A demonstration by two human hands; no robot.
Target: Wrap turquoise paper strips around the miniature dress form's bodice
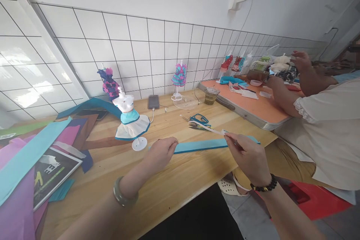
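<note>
At the centre of the frame, a long light-blue strip (201, 145) lies flat on the tabletop (168, 198), its long axis running nearly level across the picture and rising slightly toward the right. The left hand (159, 153) is at its left part, thumb and fingertips together; whether that grip is clamped on the strip, I cannot tell. The right hand (249, 155) overlaps its right part in the view and pinches a narrow white strip (209, 129) between thumb and fingers. That piece slants from the right grip toward the upper left, angled to the blue one, and is nearer the right hand.
</note>
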